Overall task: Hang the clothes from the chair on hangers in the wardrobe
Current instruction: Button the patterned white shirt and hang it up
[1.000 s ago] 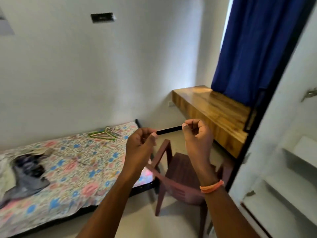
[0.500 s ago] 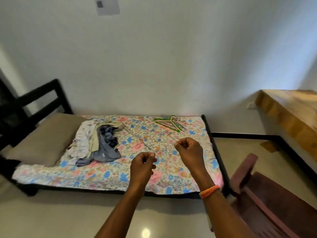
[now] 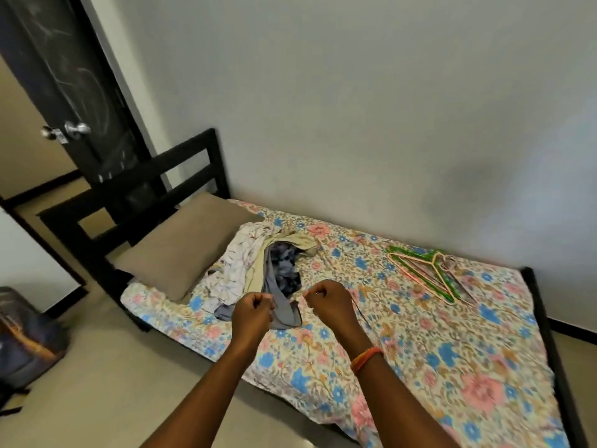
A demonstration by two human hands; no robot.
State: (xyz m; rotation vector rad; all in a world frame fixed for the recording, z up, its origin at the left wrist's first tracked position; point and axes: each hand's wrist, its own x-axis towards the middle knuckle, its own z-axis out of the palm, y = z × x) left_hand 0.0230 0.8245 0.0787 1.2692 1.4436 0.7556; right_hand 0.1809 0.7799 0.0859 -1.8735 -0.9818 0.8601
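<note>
Clothes: a heap of clothes [image 3: 268,279] is piled on the bed [image 3: 420,367] beside the pillow [image 3: 181,250], seemingly for sorting.
Hangers: hangers [image 3: 433,273] are laid well apart, ready.
Hands: left hand [image 3: 253,313] and right hand [image 3: 326,302] are raised above the heap, fingers curled; anything pinched cannot be told.

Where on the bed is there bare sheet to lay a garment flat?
Bare sheet runs from the hangers down to the near edge, right of the right hand. A smaller patch lies between the clothes pile and the hangers. The head end is crowded by the pillow and the pile.
</note>
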